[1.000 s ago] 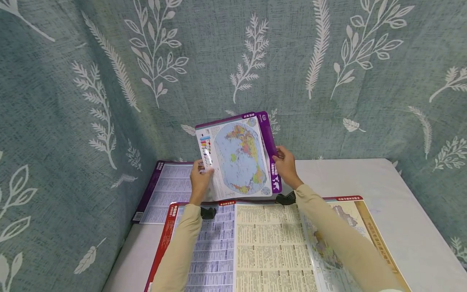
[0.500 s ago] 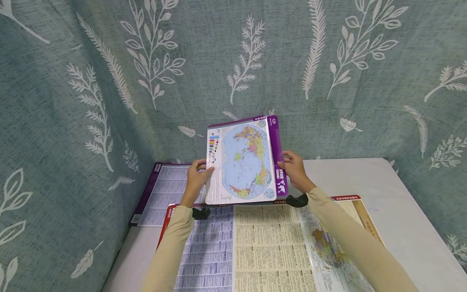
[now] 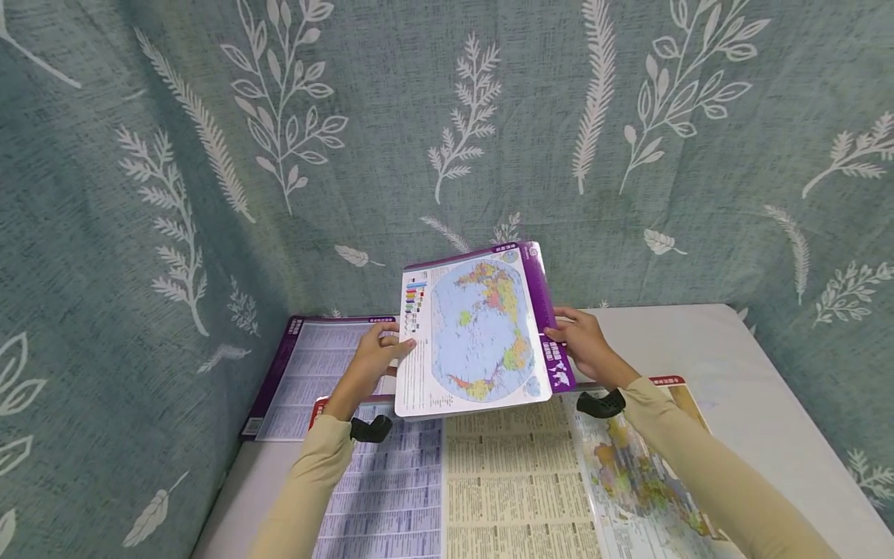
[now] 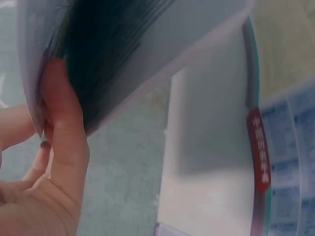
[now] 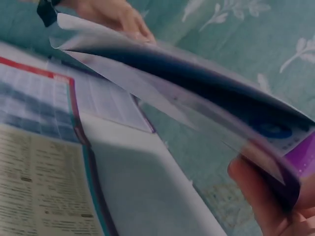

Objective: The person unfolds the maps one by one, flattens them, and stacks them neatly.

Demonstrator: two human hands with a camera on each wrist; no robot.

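Observation:
Both hands hold up a folded world map (image 3: pixel 475 334) with a glossy surface and a purple border strip, tilted toward the head camera. My left hand (image 3: pixel 370 361) pinches its left edge, thumb on the front. On the purple strip at the right edge, my right hand (image 3: pixel 583 341) grips with thumb and fingers. In the right wrist view the folded layers of the map (image 5: pixel 197 93) stand apart, with a dark gap between them. Below it lies a large red-edged sheet (image 3: pixel 517 473) with columns of print, its far edge partly covered by the map.
A purple-edged printed sheet (image 3: pixel 321 373) lies at the back left of the white table (image 3: pixel 656 334). A leaf-patterned curtain (image 3: pixel 391 155) hangs behind and along the left side. Black wrist cameras sit on both wrists.
Both hands have brought the folded map lower, nearer and slightly to the right. It now covers more of the red-edged sheet's far edge. Both grips stay on its sides.

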